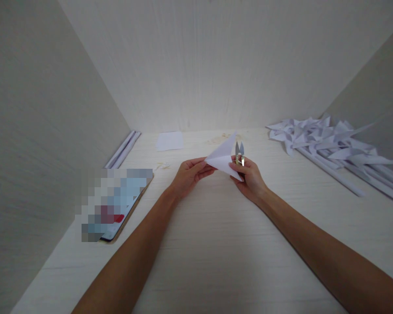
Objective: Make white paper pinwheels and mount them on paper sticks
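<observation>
A folded piece of white paper (223,156), roughly triangular with a crease across it, is held up above the table between both hands. My left hand (190,175) pinches its left corner between thumb and fingers. On the other side, my right hand (249,176) grips the paper's right edge and also holds small thread snips (239,152). The snips' two pointed blades stand upward, apart from each other, just right of the paper. Their lower part is hidden in the right hand.
Paper pinwheels (327,137) on rolled paper sticks (334,172) are piled at the right. A white paper sheet (169,141) lies at the back. Two paper rolls (122,149) lean by the left wall. A phone, partly pixelated (131,209), lies front left. Walls enclose three sides.
</observation>
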A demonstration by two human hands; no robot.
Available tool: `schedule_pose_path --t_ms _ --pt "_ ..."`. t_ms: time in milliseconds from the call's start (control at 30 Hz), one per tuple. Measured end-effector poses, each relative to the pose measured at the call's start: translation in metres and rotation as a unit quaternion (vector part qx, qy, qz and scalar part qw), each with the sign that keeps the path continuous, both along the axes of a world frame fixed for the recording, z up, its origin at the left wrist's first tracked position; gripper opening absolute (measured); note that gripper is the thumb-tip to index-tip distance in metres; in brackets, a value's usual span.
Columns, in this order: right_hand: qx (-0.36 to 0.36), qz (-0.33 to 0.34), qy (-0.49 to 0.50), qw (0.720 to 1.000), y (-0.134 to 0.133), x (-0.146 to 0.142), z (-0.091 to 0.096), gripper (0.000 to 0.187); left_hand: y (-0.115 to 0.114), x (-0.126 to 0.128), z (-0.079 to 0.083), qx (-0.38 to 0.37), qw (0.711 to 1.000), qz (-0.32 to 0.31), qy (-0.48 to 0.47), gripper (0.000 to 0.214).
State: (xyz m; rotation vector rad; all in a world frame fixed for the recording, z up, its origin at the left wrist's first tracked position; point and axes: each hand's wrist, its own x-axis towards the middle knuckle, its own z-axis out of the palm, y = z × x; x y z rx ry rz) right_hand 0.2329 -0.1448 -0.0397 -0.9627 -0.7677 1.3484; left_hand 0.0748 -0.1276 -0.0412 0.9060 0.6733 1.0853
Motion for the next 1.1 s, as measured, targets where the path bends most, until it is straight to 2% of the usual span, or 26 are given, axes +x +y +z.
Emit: schedule_pose_path --t_ms 133,333,733,867,967,1100 --pt "0.012 0.003 0.005 1.000 -0.001 -0.001 0.000 0.023 -0.001 0.002 0.000 0.000 1.000 0.014 0.025 0.011" --pt "0.037 -0.012 -0.012 0.999 -0.001 -0.001 -0.002 0.036 -0.004 0.004 0.000 -0.002 0.998 -0.019 0.052 0.007" --pt "0.018 0.045 -0.010 0.999 0.000 0.000 -0.002 0.038 -0.002 0.003 -0.003 0.027 0.997 -0.013 0.070 0.011" --pt "0.019 0.044 -0.032 0.998 0.000 -0.001 -0.005 0.038 -0.003 0.006 -0.004 0.056 0.993 0.009 0.108 0.012" --pt "0.048 0.020 -0.101 0.993 0.001 -0.004 -0.009 0.031 -0.007 0.012 -0.005 0.074 0.984 0.023 0.159 0.014" --pt "0.132 -0.063 -0.226 0.963 -0.003 -0.008 -0.009 0.024 -0.012 0.019 -0.003 0.112 0.957 0.125 0.237 0.013"
